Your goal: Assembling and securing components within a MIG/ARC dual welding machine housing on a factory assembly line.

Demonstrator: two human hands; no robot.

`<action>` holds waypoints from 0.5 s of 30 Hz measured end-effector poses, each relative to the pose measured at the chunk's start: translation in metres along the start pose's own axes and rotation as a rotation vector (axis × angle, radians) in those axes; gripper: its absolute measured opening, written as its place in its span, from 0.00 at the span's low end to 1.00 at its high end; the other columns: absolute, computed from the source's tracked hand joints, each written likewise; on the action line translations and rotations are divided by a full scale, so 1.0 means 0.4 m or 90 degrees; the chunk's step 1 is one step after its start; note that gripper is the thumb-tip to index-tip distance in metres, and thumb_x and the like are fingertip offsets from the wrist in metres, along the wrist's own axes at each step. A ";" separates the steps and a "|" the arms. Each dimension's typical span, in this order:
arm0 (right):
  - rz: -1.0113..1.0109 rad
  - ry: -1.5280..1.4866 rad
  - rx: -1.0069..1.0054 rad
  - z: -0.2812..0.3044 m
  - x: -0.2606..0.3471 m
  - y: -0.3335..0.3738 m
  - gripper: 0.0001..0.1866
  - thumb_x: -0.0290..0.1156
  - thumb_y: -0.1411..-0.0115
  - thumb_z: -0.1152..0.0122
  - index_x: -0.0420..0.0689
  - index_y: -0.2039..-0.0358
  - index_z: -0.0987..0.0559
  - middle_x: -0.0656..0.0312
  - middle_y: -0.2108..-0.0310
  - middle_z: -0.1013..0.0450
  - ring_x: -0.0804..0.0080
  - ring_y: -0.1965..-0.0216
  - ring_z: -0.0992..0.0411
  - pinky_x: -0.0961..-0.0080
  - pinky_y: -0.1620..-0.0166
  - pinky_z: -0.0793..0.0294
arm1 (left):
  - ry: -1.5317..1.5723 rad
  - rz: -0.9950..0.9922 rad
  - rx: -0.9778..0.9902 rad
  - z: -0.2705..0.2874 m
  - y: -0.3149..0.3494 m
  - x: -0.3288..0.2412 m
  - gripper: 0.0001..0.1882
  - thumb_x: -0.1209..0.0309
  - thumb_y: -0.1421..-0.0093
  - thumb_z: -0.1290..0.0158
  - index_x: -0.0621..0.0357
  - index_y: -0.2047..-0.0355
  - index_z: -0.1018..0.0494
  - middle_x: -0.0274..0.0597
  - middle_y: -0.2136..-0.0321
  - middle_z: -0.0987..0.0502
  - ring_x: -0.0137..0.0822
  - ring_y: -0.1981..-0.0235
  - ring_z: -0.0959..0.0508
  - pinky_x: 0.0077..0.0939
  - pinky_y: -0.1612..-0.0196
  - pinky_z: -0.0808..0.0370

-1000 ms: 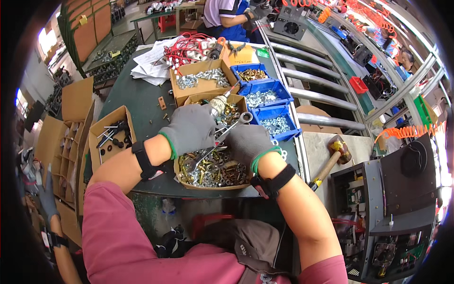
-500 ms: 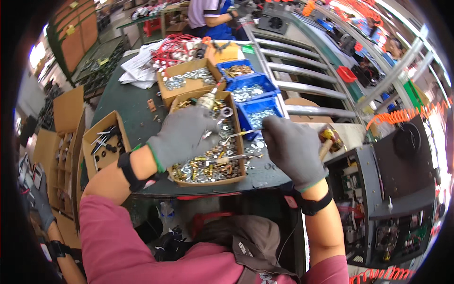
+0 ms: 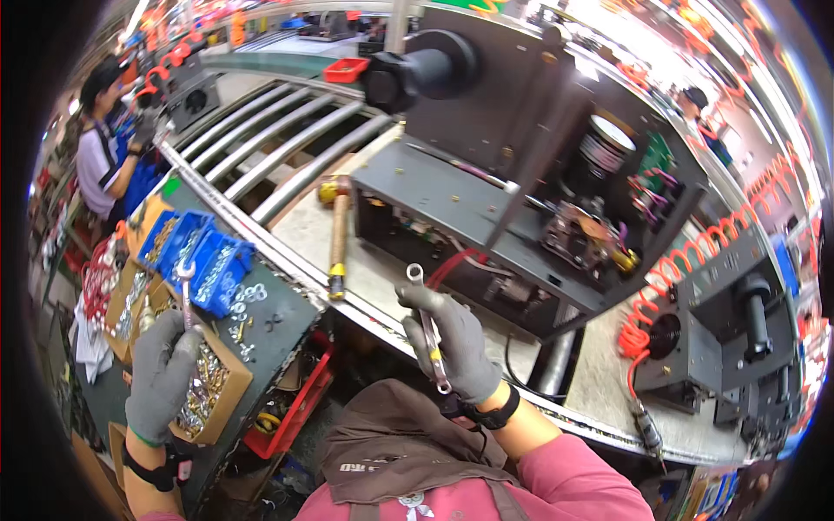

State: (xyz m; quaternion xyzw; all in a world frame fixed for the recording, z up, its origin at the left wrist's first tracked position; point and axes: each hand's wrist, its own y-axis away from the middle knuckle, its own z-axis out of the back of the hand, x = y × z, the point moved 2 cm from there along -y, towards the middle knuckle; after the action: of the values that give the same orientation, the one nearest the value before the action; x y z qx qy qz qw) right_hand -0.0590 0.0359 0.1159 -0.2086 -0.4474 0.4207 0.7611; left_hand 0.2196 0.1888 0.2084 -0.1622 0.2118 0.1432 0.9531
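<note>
My left hand (image 3: 163,375), in a grey glove, is closed round a combination spanner (image 3: 185,295) that points up and away. It is over the edge of a cardboard box of mixed screws and nuts (image 3: 207,391). In front of my body, my right hand (image 3: 460,343), also gloved, grips a second metal spanner (image 3: 426,326). One ring-like end sticks up past the fingers and the other hangs below them. Just beyond the right hand stands an opened black metal cabinet (image 3: 452,204) with wires and parts inside. A mallet with a wooden handle (image 3: 340,239) lies beside the cabinet.
Blue bins (image 3: 221,276) of fasteners stand on the green table at left. Behind runs a roller conveyor (image 3: 278,143). A red tray (image 3: 282,425) sits below the table edge. At right are another black cabinet (image 3: 721,326) and a coiled orange air hose (image 3: 638,326). A person (image 3: 104,156) stands far left.
My view has swung right, from the fastener boxes to the black cabinet. My hands have moved apart; the right one is now in front of the cabinet, the left still by the boxes.
</note>
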 end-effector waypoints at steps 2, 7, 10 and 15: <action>-0.215 -0.084 0.058 0.066 -0.030 0.019 0.25 0.20 0.50 0.43 0.44 0.49 0.33 0.53 0.63 0.28 0.55 0.67 0.30 0.66 0.64 0.31 | 0.479 0.263 0.235 -0.074 -0.055 -0.120 0.09 0.72 0.45 0.52 0.62 0.65 0.27 0.37 0.79 0.29 0.28 0.78 0.27 0.24 0.78 0.29; -0.073 0.060 -0.025 0.201 -0.016 0.073 0.30 0.17 0.50 0.51 0.40 0.43 0.38 0.47 0.53 0.32 0.51 0.62 0.31 0.64 0.58 0.31 | 0.632 0.096 0.644 -0.355 -0.060 -0.403 0.16 0.66 0.38 0.54 0.64 0.54 0.32 0.37 0.70 0.28 0.26 0.74 0.27 0.21 0.74 0.28; -0.035 0.053 -0.009 0.258 -0.040 0.111 0.30 0.15 0.51 0.53 0.37 0.43 0.38 0.44 0.53 0.32 0.50 0.60 0.30 0.64 0.58 0.30 | 0.740 0.054 0.790 -0.422 -0.071 -0.491 0.17 0.64 0.36 0.55 0.63 0.52 0.32 0.36 0.66 0.27 0.24 0.69 0.28 0.21 0.65 0.28; -0.230 -0.109 -0.134 0.308 -0.004 0.183 0.25 0.13 0.48 0.60 0.33 0.47 0.33 0.45 0.52 0.31 0.56 0.50 0.31 0.71 0.48 0.34 | 0.767 -0.041 0.806 -0.498 -0.054 -0.558 0.18 0.64 0.36 0.55 0.64 0.52 0.31 0.37 0.65 0.27 0.25 0.65 0.28 0.21 0.63 0.28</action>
State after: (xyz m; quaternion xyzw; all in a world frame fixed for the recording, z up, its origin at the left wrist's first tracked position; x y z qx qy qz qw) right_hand -0.1983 0.0681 0.1273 -0.1670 -0.5820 0.2444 0.7574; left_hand -0.0383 0.0501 0.1434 0.3435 0.7143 -0.1384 0.5938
